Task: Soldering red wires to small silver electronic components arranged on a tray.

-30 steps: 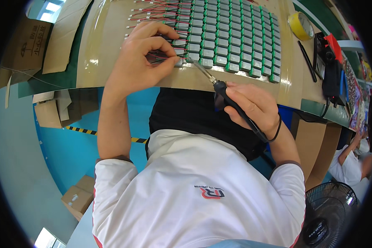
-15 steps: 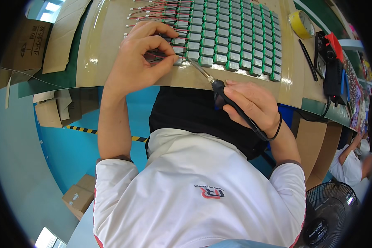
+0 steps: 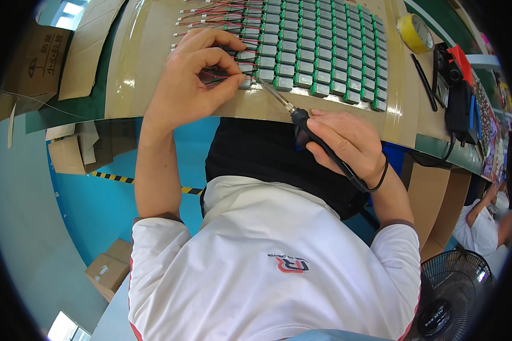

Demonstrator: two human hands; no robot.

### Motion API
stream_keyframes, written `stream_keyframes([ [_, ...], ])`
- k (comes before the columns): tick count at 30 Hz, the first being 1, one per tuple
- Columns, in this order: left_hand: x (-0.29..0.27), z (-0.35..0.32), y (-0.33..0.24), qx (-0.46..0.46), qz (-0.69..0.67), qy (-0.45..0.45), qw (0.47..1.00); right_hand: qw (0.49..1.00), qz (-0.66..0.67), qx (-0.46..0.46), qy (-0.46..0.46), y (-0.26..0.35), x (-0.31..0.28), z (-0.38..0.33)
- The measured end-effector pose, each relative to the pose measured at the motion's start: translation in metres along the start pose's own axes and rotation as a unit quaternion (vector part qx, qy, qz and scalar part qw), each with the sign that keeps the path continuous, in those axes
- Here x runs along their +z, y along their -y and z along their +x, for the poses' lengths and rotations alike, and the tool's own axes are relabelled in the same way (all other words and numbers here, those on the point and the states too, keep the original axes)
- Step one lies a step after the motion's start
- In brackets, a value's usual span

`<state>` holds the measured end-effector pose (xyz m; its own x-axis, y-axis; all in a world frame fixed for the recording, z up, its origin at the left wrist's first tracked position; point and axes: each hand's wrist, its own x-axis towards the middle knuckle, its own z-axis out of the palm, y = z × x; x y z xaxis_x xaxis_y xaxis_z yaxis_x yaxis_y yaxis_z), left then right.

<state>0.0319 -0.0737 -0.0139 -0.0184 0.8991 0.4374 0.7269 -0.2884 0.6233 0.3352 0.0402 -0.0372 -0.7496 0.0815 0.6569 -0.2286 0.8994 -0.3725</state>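
Rows of small grey blocks with green circuit strips (image 3: 305, 55), which look like battery packs, cover the work surface in front of me. Thin red and black wires with white plugs (image 3: 202, 21) trail off the leftmost rows. My left hand (image 3: 202, 79) rests over the near left corner, thumb and index finger pinched on a thin red wire beside a block; the fingertips partly hide its end. In my right hand (image 3: 351, 143) is a soldering iron (image 3: 301, 118), held like a pen, its metal tip touching or very close to the block's green strip next to my left fingertips.
Yellow tape (image 3: 415, 33), a black pen (image 3: 424, 82) and a black device with a cable (image 3: 461, 111) lie right of the blocks. Cardboard boxes (image 3: 42, 62) stand at left. At lower right are a black fan (image 3: 446, 295) and another person's arm (image 3: 483, 202).
The soldering iron has shifted very slightly at its tip. Both hands otherwise keep the same place and grip.
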Motion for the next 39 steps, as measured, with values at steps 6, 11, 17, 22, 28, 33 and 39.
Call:
stream_keyframes([
  [6,0.0009,-0.0004,0.0001,-0.004,0.000,0.000,1.000,1.000,-0.002,-0.002,-0.002,0.0010,-0.0002,0.0011],
  [11,0.0008,-0.0007,-0.0009,-0.005,0.004,0.000,1.000,1.000,-0.001,-0.006,-0.005,0.0002,0.0012,0.0000],
  [17,0.0017,-0.0007,-0.0009,-0.004,0.005,-0.001,1.000,1.000,-0.001,-0.005,-0.003,0.0003,0.0017,-0.0002],
  [22,0.0011,-0.0002,-0.0018,-0.009,0.003,0.001,1.000,1.000,0.003,-0.004,0.010,0.0003,0.0004,-0.0019],
  [28,0.0006,-0.0005,-0.0016,-0.001,0.012,-0.001,1.000,1.000,0.003,-0.001,0.017,0.0014,-0.0020,-0.0012],
  [33,-0.0010,-0.0011,-0.0041,-0.018,-0.001,0.018,1.000,1.000,-0.006,-0.004,-0.010,0.0015,-0.0005,-0.0051],
  [39,-0.0010,-0.0012,-0.0024,-0.006,0.012,0.018,1.000,1.000,-0.001,-0.006,-0.014,-0.0005,0.0013,-0.0069],
])
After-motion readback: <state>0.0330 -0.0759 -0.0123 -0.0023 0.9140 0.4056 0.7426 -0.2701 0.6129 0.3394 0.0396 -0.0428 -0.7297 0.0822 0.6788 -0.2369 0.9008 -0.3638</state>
